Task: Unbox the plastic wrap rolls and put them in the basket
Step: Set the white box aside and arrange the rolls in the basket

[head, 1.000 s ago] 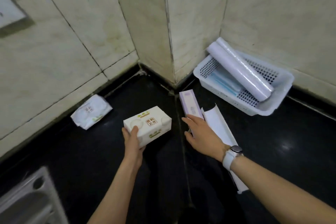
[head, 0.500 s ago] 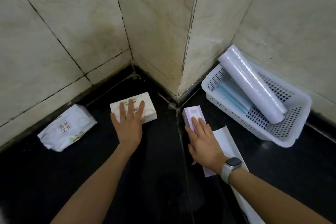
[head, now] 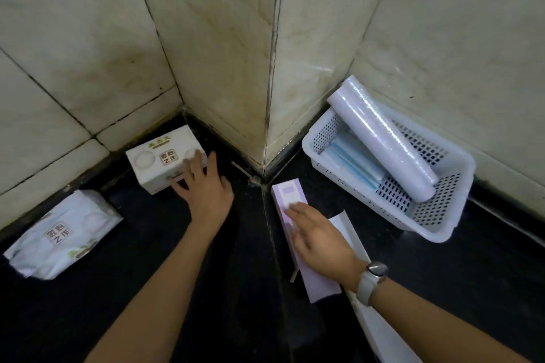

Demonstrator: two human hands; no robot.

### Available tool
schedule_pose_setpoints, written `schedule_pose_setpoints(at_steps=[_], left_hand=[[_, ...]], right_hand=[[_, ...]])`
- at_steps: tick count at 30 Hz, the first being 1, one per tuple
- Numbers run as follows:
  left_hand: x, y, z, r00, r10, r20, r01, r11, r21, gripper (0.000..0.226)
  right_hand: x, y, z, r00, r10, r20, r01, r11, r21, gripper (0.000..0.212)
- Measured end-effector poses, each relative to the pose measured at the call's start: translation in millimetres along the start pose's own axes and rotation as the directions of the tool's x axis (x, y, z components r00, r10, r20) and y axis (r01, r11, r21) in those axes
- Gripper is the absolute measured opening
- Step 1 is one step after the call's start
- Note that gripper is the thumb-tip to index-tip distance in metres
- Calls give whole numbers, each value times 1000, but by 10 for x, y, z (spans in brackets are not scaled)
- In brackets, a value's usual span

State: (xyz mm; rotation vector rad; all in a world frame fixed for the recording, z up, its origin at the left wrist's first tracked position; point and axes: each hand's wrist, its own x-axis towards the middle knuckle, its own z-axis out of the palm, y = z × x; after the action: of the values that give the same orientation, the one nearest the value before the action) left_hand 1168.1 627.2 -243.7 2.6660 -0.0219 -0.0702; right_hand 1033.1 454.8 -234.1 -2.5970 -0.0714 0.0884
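Observation:
A long purple plastic wrap box (head: 288, 194) lies on the black floor by the wall corner. My right hand (head: 320, 237) rests flat on top of it, fingers stretched out. A long white box (head: 345, 224) lies right beside it, partly under my wrist. The white perforated basket (head: 442, 228) stands to the right against the wall. A clear plastic wrap roll (head: 383, 140) leans across it, over blue-striped packs (head: 352, 163). My left hand (head: 205, 187) touches the near right end of a white tissue box (head: 160, 158), fingers spread.
A soft white tissue pack (head: 63, 233) lies at the left by the wall base. Tiled walls form an outward corner (head: 269, 115) between the tissue box and the basket. Dark floor stretches toward me between my arms.
My left hand has pushed the white tissue box away from me, up against the left wall. My right hand has stayed on the purple box. The view has come closer.

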Motion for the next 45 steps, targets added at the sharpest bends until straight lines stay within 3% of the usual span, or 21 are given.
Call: schedule_pose_setpoints(at_steps=[4, 7, 10, 12, 16, 19, 22, 29, 33, 40, 45], left_hand=[[-438, 474, 121, 978, 204, -44, -208, 964, -164, 41], [-496, 853, 207, 930, 364, -41, -363, 901, -239, 37], [-476, 1236, 365, 844, 537, 8, -528, 833, -166, 36], [-450, 1454, 518, 796, 594, 114, -587, 804, -92, 40], [-358, 1630, 793, 790, 560, 250, -593, 802, 73, 50], [-366, 1613, 836, 794, 582, 174, -604, 787, 125, 52], [-365, 1603, 860, 784, 614, 88, -620, 778, 100, 49], [-355, 1570, 903, 782, 619, 73, -623, 777, 84, 46], [-353, 1580, 920, 781, 622, 51, -624, 776, 90, 44], [-358, 1584, 916, 782, 622, 36, -623, 778, 78, 45], [-367, 1591, 922, 781, 623, 40, -624, 777, 81, 46]], right_hand=[[-156, 210, -349, 985, 68, -159, -44, 988, 150, 33], [-218, 516, -678, 924, 175, -339, -108, 972, 207, 31], [-200, 908, -961, 845, 280, -456, -210, 957, 200, 27], [-144, 1173, -1095, 832, 344, -436, -307, 939, 155, 30], [81, 1582, -1190, 857, 421, -298, -463, 882, -86, 52], [241, 1727, -1144, 863, 463, -202, -500, 841, -210, 61], [330, 1823, -1083, 877, 431, -210, -477, 829, -293, 61], [317, 1972, -1170, 879, 367, -305, -413, 905, -100, 67], [426, 2012, -1311, 876, 444, -190, -418, 894, 162, 61], [390, 2228, -1437, 855, 403, -326, -363, 915, 177, 60], [489, 2336, -1382, 894, 388, -226, -401, 916, -11, 59]])
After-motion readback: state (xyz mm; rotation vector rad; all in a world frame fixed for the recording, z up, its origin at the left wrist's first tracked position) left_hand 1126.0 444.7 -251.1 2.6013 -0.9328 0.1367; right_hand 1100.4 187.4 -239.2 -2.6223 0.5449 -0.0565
